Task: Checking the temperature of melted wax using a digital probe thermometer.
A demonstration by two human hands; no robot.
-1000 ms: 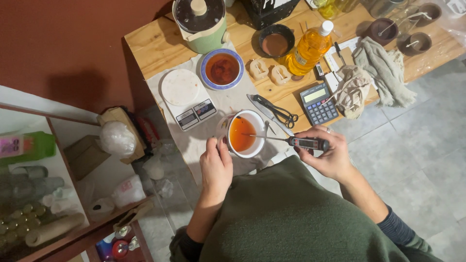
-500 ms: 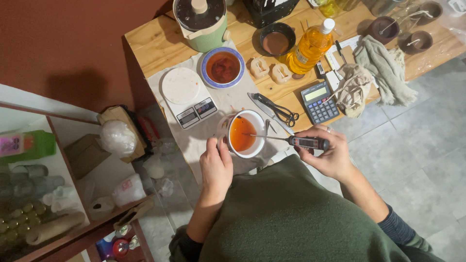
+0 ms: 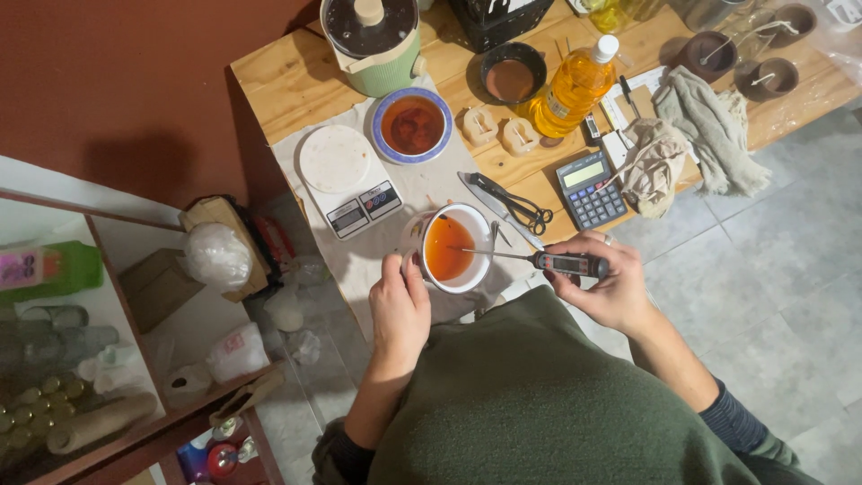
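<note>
Here the right hand [image 3: 609,286] is closed around the dark handle of a probe thermometer [image 3: 564,263], its thin metal stem reaching left with the tip dipped into orange liquid in a white cup [image 3: 453,248]. The left hand [image 3: 400,307] rests against the cup's near-left side, fingers curled at its wall; how firmly it grips cannot be told. The cup stands on a pale cloth [image 3: 377,256] at the near edge of a wooden table [image 3: 287,81]. Just beside it to the left sits a white kitchen scale [image 3: 346,178], and behind that a blue-rimmed bowl [image 3: 413,125] of reddish liquid. To the right lie black scissors [image 3: 512,202] and a grey calculator [image 3: 588,189]. Farther back stand a bottle of yellow oil [image 3: 570,90] and a green lidded pot [image 3: 373,40].
</note>
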